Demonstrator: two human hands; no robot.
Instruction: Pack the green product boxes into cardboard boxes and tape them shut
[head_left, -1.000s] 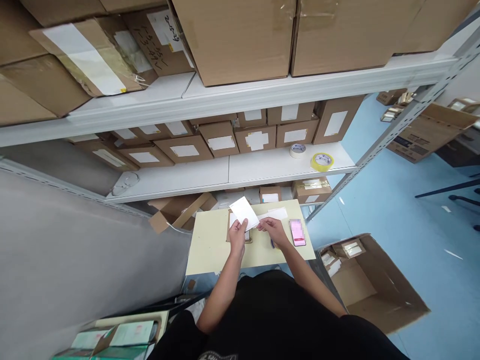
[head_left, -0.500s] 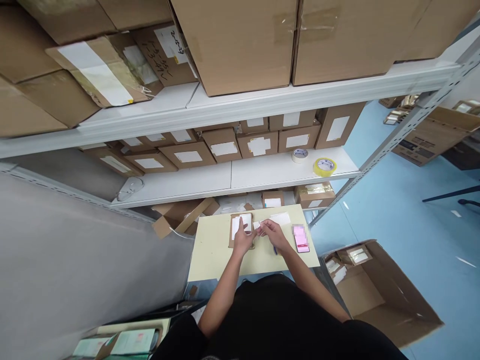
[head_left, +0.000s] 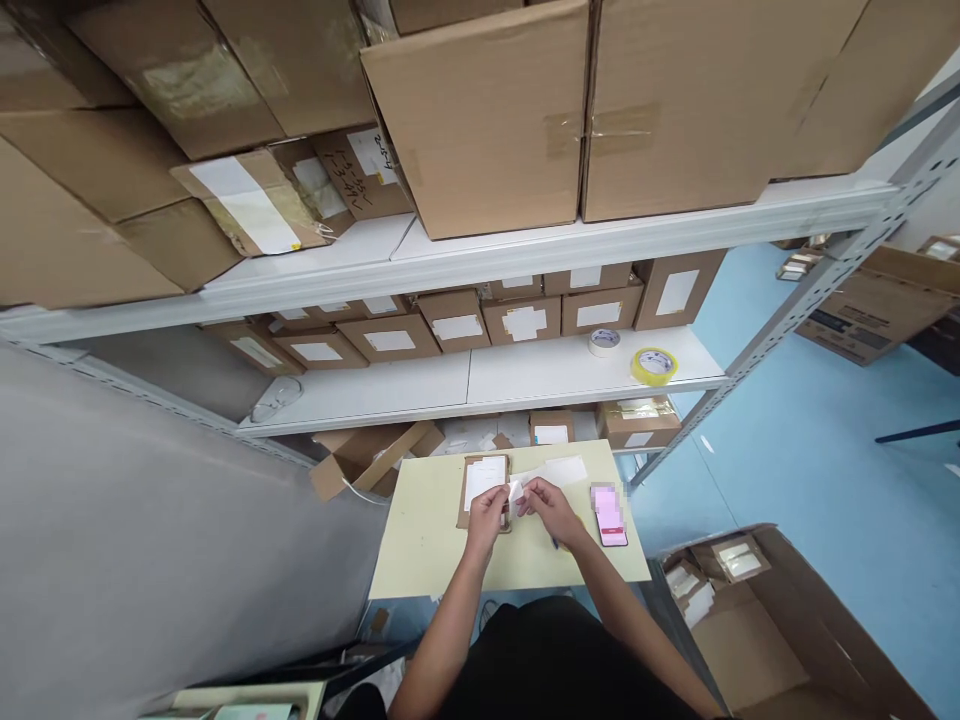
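A small white paper slip (head_left: 516, 491) is pinched between my two hands above the pale yellow table (head_left: 427, 550). My left hand (head_left: 489, 510) closes on its left side, over the lower right part of a flat brown cardboard piece (head_left: 464, 505). That cardboard carries a white label sheet (head_left: 484, 478). My right hand (head_left: 549, 503) has its fingertips closed on the slip's right side. White paper (head_left: 564, 470) lies flat just beyond the right hand. A blue and yellow item under the right wrist is mostly hidden.
A phone (head_left: 608, 515) with a pink screen lies at the table's right. Behind stands a shelf (head_left: 375, 400) with labelled boxes (head_left: 390, 340), a white tape roll (head_left: 604, 342) and a yellow tape roll (head_left: 654, 366). A large open carton (head_left: 757, 620) is on the floor at right.
My left hand's fingers, spread over the label sheet before, have closed on the slip. The slip now stands up between both hands. The camera view has tilted upward slightly.
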